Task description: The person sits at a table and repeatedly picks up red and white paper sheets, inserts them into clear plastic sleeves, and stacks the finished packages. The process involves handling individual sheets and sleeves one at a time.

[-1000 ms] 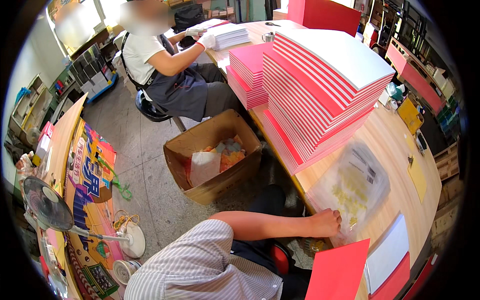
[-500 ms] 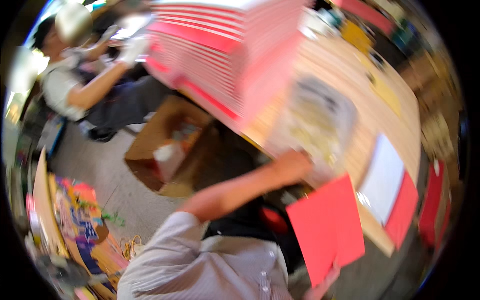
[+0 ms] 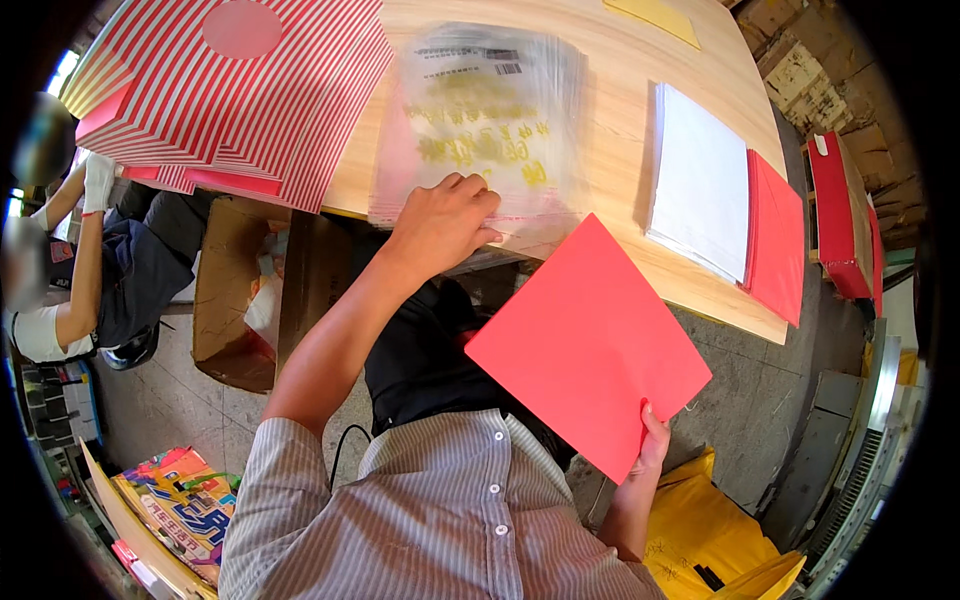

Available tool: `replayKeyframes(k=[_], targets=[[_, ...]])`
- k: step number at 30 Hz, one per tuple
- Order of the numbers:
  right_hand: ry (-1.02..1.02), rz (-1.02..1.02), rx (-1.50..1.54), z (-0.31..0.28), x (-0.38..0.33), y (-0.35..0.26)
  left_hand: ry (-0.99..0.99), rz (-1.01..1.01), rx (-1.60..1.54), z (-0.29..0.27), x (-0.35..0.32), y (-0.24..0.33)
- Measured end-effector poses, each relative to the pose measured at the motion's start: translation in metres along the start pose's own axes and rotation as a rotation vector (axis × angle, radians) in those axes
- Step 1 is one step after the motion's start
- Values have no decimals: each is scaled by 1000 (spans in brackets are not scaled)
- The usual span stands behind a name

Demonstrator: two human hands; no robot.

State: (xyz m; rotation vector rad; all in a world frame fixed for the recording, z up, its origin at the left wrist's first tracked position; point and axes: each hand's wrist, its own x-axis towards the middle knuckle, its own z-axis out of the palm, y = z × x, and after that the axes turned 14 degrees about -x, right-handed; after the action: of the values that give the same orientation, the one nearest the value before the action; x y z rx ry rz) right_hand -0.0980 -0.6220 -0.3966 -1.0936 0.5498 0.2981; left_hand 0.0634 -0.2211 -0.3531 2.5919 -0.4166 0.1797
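Observation:
My right hand (image 3: 650,445) grips a flat red card sheet (image 3: 590,345) by its lower right corner. The sheet is tilted in front of my lap, near the table edge. My left hand (image 3: 440,228) rests on the near edge of a stack of clear plastic bags (image 3: 560,110) on the table. Its fingers are curled and the thumb is drawn in at the edge of the top bag; the fingertips are partly hidden. Yellow marks and dark print show on the bags.
Red-and-white striped boxes or bags (image 3: 250,110) are piled at the left of the wooden table (image 3: 620,150). White sheets (image 3: 700,180) and red sheets (image 3: 775,230) lie right. A cardboard box (image 3: 225,290) stands on the floor beside a seated person (image 3: 120,250). A yellow bag (image 3: 710,530) lies lower right.
The view has swung and steadied, and the table fills more of the upper middle. My left hand stays at the bags' near edge. The red sheet remains in my right hand, turned to a slant.

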Motion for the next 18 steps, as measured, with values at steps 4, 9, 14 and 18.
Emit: replayKeyframes(k=[4, 9, 14, 18], targets=[[-15, 0, 1, -3, 1, -3, -20, 10, 30, 3, -1, -4], [-34, 11, -9, -9, 2, -1, -49, 42, 144, 5, 1, 5], [3, 26, -55, 5, 2, -4, -99, 74, 295, 23, 8, 5], [-4, 30, -85, 11, 1, -9, -94, 103, 307, 20, 9, 10]])
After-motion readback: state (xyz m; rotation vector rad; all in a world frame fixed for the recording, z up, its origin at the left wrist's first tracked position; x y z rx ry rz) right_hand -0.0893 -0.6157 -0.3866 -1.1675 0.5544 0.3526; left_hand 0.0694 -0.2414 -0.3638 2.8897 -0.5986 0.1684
